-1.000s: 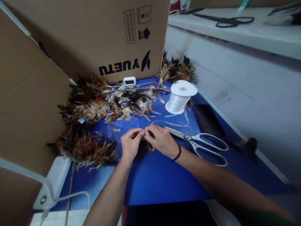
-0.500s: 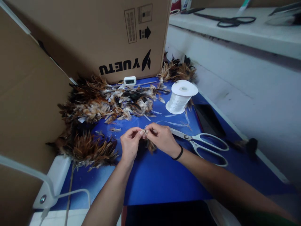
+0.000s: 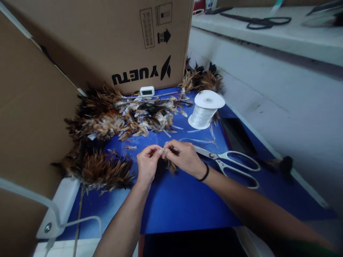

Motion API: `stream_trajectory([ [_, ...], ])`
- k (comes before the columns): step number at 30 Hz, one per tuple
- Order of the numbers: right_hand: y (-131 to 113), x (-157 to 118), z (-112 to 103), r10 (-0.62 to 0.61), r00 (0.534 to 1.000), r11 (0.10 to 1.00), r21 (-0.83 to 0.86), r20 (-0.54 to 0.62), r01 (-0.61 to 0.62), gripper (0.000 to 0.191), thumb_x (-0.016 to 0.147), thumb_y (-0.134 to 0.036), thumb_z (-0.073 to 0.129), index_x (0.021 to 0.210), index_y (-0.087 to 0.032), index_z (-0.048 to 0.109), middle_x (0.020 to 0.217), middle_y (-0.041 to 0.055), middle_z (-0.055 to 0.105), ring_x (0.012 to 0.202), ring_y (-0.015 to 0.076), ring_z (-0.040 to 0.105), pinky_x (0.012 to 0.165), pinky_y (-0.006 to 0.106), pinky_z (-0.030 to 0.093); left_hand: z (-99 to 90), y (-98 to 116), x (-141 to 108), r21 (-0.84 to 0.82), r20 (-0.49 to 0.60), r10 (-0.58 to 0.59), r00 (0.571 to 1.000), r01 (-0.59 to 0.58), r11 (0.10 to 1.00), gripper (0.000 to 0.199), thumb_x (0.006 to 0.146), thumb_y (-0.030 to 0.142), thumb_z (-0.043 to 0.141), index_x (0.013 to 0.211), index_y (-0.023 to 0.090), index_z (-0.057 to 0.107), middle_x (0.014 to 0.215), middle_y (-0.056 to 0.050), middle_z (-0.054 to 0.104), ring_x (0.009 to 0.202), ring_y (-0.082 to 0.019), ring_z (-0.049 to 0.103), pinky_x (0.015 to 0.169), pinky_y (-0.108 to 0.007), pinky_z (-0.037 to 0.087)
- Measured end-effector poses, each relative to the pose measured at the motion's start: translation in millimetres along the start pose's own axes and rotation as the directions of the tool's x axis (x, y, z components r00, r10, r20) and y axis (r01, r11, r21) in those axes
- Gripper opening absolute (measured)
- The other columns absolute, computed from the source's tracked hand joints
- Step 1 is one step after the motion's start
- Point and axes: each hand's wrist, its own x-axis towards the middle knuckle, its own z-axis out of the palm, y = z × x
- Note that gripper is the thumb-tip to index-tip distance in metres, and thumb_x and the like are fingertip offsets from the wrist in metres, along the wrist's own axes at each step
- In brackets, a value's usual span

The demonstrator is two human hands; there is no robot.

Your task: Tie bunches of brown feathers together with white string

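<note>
My left hand (image 3: pixel 148 162) and my right hand (image 3: pixel 183 157) meet over the blue table, fingertips pinched together. Between them is the pale tip of a small brown feather bunch (image 3: pixel 170 166), which hangs below the right fingers. A clear ribbon (image 3: pixel 199 141) curves over the table just beyond my right hand. White-handled scissors (image 3: pixel 214 156) lie beside that hand, their blades partly hidden behind it. Farther back stands a spool of white ribbon (image 3: pixel 203 113). Loose brown and black feathers (image 3: pixel 144 117) are heaped beyond my hands.
A large cardboard box (image 3: pixel 107 43) stands behind the feathers, with a small white digital display (image 3: pixel 147 91) before it. More feather bunches (image 3: pixel 104 169) lie left, near a white power bank (image 3: pixel 57 210). At right are a dark tablet (image 3: pixel 238 136) and a shelf holding black scissors (image 3: pixel 261 23).
The view has shifted very slightly. Both hands keep their pinch in nearly the same place, with only small finger movement.
</note>
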Motion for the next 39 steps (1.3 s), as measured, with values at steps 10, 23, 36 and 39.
stream_trajectory([
  [10, 0.0, -1.3, 2.5, -0.028, 0.997, 0.997, -0.072, -0.074, 0.023, 0.008, 0.079, -0.016, 0.054, 0.075, -0.019, 0.061, 0.063, -0.0028, 0.065, 0.056, 0.0088, 0.058, 0.059, 0.019, 0.042, 2.7, -1.1, -1.1, -0.006, -0.060, -0.034, 0.998, 0.034, 0.999, 0.014, 0.065, 0.025, 0.074, 0.071, 0.015, 0.066, 0.062, 0.000, 0.066, 0.056, -0.010, 0.060, 0.059, -0.023, 0.050],
  [23, 1.9, -3.8, 8.4, -0.104, 0.967, 0.979, -0.194, -0.232, 0.059, 0.006, 0.078, -0.017, 0.056, 0.073, -0.019, 0.059, 0.062, -0.0027, 0.064, 0.052, 0.0087, 0.057, 0.055, 0.019, 0.043, 7.1, -2.1, -1.7, -0.142, -0.112, -0.071, 0.991, 0.055, 0.988, 0.015, 0.064, 0.024, 0.074, 0.067, 0.015, 0.062, 0.073, 0.000, 0.068, 0.064, -0.010, 0.062, 0.063, -0.023, 0.049],
  [36, 5.7, -6.6, 12.1, -0.335, 0.901, 0.899, -0.381, -0.276, 0.217, 0.010, 0.080, -0.010, 0.051, 0.075, -0.019, 0.055, 0.066, -0.0006, 0.063, 0.057, 0.0098, 0.057, 0.059, 0.021, 0.045, 8.2, 2.1, -2.5, -0.169, -0.136, -0.075, 0.988, 0.051, 0.984, 0.015, 0.068, 0.025, 0.072, 0.069, 0.015, 0.060, 0.063, 0.002, 0.064, 0.056, -0.009, 0.059, 0.059, -0.021, 0.049],
  [39, 9.8, -6.3, 10.9, -0.392, 0.896, 0.853, -0.449, -0.211, 0.267, 0.010, 0.083, -0.012, 0.050, 0.078, -0.018, 0.055, 0.069, 0.0009, 0.063, 0.061, 0.0111, 0.059, 0.061, 0.022, 0.045, 6.3, 1.9, -2.2, -0.190, -0.066, -0.104, 0.992, 0.090, 0.978, 0.015, 0.069, 0.024, 0.072, 0.071, 0.015, 0.060, 0.064, 0.002, 0.064, 0.056, -0.008, 0.059, 0.059, -0.020, 0.049],
])
